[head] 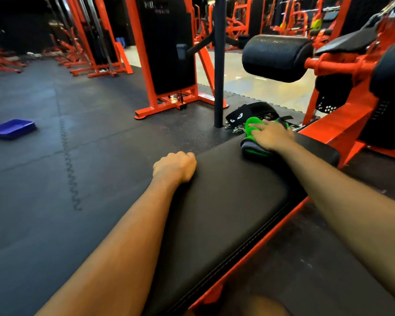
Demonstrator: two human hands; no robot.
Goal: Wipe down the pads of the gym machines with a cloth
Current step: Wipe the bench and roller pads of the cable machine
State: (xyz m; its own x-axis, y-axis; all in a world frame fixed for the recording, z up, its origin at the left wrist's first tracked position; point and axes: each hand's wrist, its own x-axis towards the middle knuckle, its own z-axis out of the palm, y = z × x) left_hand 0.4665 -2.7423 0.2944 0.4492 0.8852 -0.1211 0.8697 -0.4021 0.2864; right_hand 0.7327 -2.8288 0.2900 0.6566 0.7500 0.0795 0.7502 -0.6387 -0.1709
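1. At the far end of the long black vinyl bench pad, a bunched green and grey microfibre cloth lies on the upholstery, partly under the right hand
2. The right hand presses down on the cloth with its fingers spread and fairly flat, not wrapped round it
3. The left hand is curled into a fist with nothing visible in it, and rests on the pad's near left edge as a brace
4. The cloth looks light, soft and floppy, so it will likely crumple or slide from under the palm; a flat palm on its middle, with fingertips pinning the front edge, should keep it spread
5. The smooth vinyl should let the cloth glide easily, though the stitched seam along the side may catch a loose corner
6. The black cylindrical foam roller pad on the orange steel frame beyond is round, so wrapping the cloth around it would probably suit better than flat strokes
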